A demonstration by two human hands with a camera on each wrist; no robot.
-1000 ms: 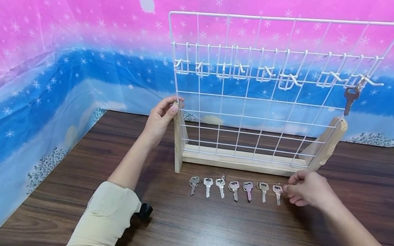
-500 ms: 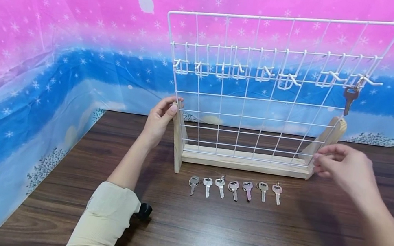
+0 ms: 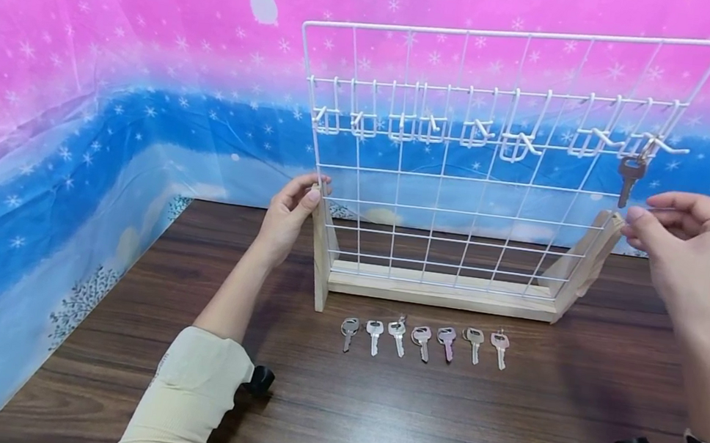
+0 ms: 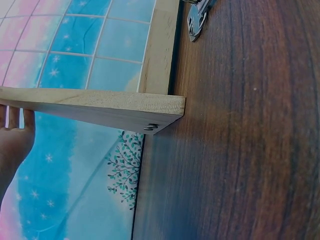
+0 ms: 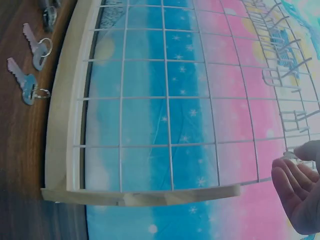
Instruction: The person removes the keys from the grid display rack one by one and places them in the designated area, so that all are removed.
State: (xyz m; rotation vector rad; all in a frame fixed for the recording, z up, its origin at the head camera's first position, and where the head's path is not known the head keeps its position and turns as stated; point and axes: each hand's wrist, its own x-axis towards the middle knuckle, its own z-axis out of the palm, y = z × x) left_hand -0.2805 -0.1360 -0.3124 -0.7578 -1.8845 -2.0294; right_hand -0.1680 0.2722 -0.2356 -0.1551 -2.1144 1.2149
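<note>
A white wire-grid rack (image 3: 443, 179) on a wooden stand (image 3: 439, 291) carries a row of white hooks. My left hand (image 3: 289, 217) grips the top of the stand's left upright, thumb in front; in the left wrist view its fingers (image 4: 28, 120) show beyond the wood. A dark key (image 3: 630, 178) hangs by its ring from the far-right hook (image 3: 670, 148). My right hand (image 3: 697, 252) is raised beside it, fingers loosely bent, fingertips right by the key's lower end. In the right wrist view, a small silvery bit shows at these fingertips.
Several keys with rings lie in a row before the stand, from a grey key (image 3: 350, 328) at left past a purple key (image 3: 446, 340) to a pinkish key (image 3: 499, 346) at right. The dark wood table (image 3: 371, 416) meets a pink-and-blue cloth backdrop (image 3: 146, 78).
My right hand has risen from beside the rightmost key on the table, past the right upright, to the hanging key. The left hand, the rack and the row of keys stay put.
</note>
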